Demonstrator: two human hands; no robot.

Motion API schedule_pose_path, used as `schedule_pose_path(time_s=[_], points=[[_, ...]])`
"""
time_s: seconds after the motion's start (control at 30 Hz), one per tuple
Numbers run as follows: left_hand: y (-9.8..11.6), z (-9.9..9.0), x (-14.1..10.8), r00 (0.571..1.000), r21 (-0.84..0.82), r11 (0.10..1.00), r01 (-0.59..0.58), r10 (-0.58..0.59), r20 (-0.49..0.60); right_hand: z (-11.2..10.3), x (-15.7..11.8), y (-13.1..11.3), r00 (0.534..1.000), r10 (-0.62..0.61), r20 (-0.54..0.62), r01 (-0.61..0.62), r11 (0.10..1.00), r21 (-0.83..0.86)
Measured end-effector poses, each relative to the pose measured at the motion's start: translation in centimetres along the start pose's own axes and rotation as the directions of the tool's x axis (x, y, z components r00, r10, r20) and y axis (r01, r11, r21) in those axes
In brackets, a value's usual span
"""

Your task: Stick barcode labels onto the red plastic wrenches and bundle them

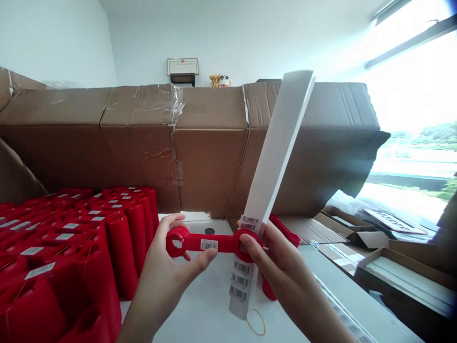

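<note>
The left hand (160, 276) and the right hand (289, 271) are gripping a red plastic wrench (210, 244) above the white desk (200, 324), each grip closed near one end. Along the left side of the desk, rows of red packs (121, 247) are standing packed closely together, most carrying a white barcode label on top, though what they hold is hidden. Behind them, a long wall of brown cardboard boxes (210, 162) is stretching across the view, with tape and plastic wrap showing over the seams. To the right, shallow cardboard trays (403, 281) are lying open near the desk's far edge, and the nearest one is showing pale sheets inside. The wrench is keeping a straight red bar between two round ring ends, and a barcode sticker (209, 245) is sitting on the middle of the bar. A long white strip (274, 157) is rising upright behind the right hand, with more barcode stickers (240, 281) lined up along its lower part. A thin rubber band (257, 324) is lying on the desk just below the strip.
</note>
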State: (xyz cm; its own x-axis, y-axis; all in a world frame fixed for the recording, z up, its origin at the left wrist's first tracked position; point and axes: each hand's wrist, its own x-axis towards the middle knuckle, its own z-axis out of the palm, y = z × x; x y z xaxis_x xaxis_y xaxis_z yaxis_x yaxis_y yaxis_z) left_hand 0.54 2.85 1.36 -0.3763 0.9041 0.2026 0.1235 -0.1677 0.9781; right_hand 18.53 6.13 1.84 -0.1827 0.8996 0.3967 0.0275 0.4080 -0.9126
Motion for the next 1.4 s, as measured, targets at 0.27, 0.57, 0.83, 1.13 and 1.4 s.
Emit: schedule_pose_path(time_s=[0.27,0.57,0.83,1.13,1.4], points=[[-0.9,-0.5,1.2,1.000,0.061,0.998,-0.001,0.000,0.023,-1.2,0.1,0.0,0.990,0.069,0.127,-0.051,0.989,-0.141],[-0.3,0.2,-0.1,0.996,0.091,0.992,-0.082,0.086,-0.032,-1.8,0.4,0.8,0.982,0.138,0.130,-0.103,0.964,-0.245],[1.5,-1.9,-1.2,0.987,-0.131,0.989,0.076,-0.056,0.150,-2.1,0.2,0.8,0.992,0.107,0.069,-0.084,0.957,-0.278],[0.1,-5.1,-0.1,0.976,-0.338,0.927,0.160,-0.096,0.198,-2.8,-0.1,-0.6,0.980,0.072,0.185,-0.042,0.986,-0.162],[1.7,-5.4,-0.4,0.922,-0.329,0.922,0.202,-0.066,0.381,-2.4,-0.8,-1.0,0.974,0.144,0.175,-0.094,0.959,-0.266]])
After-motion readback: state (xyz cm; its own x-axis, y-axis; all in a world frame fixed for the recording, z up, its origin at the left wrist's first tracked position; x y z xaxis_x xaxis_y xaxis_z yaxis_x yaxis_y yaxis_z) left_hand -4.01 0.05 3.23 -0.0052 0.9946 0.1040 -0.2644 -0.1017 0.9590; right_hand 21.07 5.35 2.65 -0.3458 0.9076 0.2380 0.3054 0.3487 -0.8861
